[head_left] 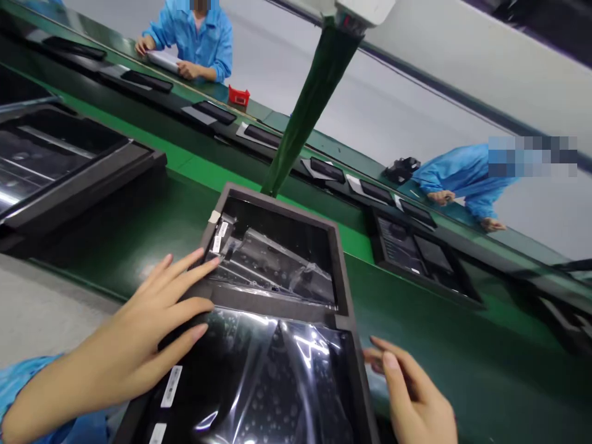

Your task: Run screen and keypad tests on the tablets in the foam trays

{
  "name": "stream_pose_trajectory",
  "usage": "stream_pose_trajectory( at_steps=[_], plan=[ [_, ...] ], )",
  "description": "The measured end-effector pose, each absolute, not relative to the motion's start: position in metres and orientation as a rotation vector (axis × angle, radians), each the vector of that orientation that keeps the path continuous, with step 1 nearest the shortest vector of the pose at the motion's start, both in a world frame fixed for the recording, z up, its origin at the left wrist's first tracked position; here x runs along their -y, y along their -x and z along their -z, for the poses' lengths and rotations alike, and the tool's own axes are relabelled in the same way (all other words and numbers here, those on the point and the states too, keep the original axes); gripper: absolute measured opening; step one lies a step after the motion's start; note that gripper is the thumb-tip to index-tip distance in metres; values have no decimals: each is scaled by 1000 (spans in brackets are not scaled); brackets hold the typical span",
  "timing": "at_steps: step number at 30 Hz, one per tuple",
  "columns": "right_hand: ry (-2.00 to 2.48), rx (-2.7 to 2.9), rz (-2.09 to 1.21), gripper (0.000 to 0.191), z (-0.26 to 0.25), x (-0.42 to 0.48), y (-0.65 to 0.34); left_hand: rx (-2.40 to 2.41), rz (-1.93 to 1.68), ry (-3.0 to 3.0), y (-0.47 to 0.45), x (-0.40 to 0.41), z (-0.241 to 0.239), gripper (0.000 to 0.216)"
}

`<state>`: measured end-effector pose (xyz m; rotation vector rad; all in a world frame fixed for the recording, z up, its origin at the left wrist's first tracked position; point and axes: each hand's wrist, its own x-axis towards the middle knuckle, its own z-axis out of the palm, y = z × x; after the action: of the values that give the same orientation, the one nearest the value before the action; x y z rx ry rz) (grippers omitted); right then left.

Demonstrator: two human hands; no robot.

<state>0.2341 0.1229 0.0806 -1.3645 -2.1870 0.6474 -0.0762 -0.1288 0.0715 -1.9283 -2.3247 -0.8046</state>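
Note:
A dark grey foam tray (346, 290) with two compartments lies in front of me. Its far compartment holds a dark glossy panel (277, 265) under clear wrinkled film. In the near compartment is another dark panel (287, 382), also under shiny film, with small white labels (171, 386) along its left side. My left hand (157, 327) is open, fingers spread over the tray's left edge near the divider. Just off the right edge, my right hand (411, 394) has its fingers partly bent and apart, with nothing visible in them.
Another foam tray (92, 185) with film-covered panels stands at left. Beyond, dark devices on pale sheets line a belt, with a dark two-part tray (423, 259) at right. A green-wrapped post (300, 111) rises behind my tray. Two co-workers in blue (198, 37) sit across.

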Motion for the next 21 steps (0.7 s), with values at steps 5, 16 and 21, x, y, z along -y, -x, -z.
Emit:
stream_pose_trajectory(
  at_steps=[5,16,21],
  plan=[
    [717,2492,-573,26,-139,-131,-142,2205,537,1989,82,118,-72,34],
    [-222,2908,-203,25,-121,-144,34,2013,577,1978,75,112,-66,19],
    [-51,2877,-214,31,-108,-158,63,1984,705,1870,70,107,-62,18]
  ],
)
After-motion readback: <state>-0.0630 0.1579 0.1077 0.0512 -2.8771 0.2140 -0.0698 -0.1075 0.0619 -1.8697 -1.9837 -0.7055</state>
